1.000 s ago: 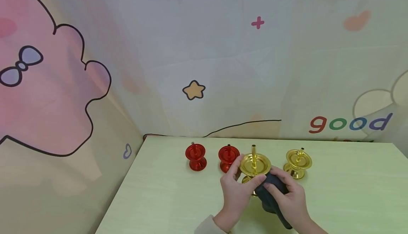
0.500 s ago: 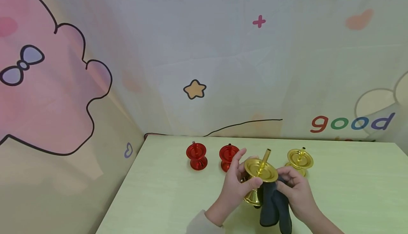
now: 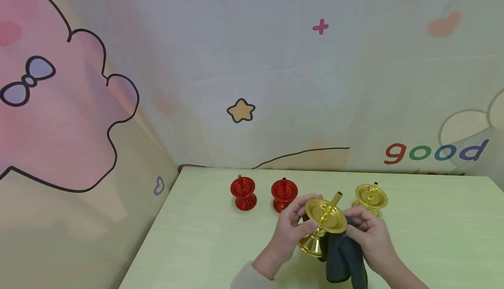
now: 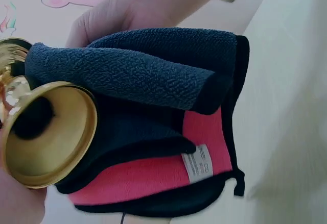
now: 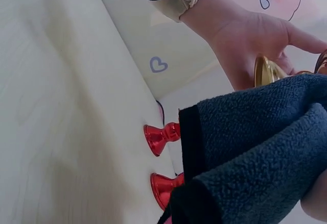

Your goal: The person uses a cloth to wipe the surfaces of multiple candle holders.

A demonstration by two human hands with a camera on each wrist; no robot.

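Note:
In the head view, my left hand (image 3: 287, 232) holds a gold candle holder (image 3: 335, 221) by its dish, thumb in front. The holder is tilted, its thin tube leaning right and its flared base low at the left. My right hand (image 3: 370, 238) pinches a dark blue-grey cloth (image 3: 339, 260) against the dish's right edge, and the cloth hangs below. The left wrist view shows the cloth's pink underside (image 4: 143, 180) with a white label, beside the hollow gold base (image 4: 64, 137). Folded cloth (image 5: 260, 132) hides most of the holder in the right wrist view.
Two red candle holders, one at the left (image 3: 243, 192) and one nearer my left hand (image 3: 284, 192), stand toward the table's back. Another gold candle holder (image 3: 371, 197) stands behind my right hand. A printed fabric backdrop (image 3: 275, 83) rises behind the pale table (image 3: 189, 245).
The held gold candle holder has gone from upright to leaning right, and shifted slightly right and down. The cloth has moved with it and now hangs lower. The standing holders stay put.

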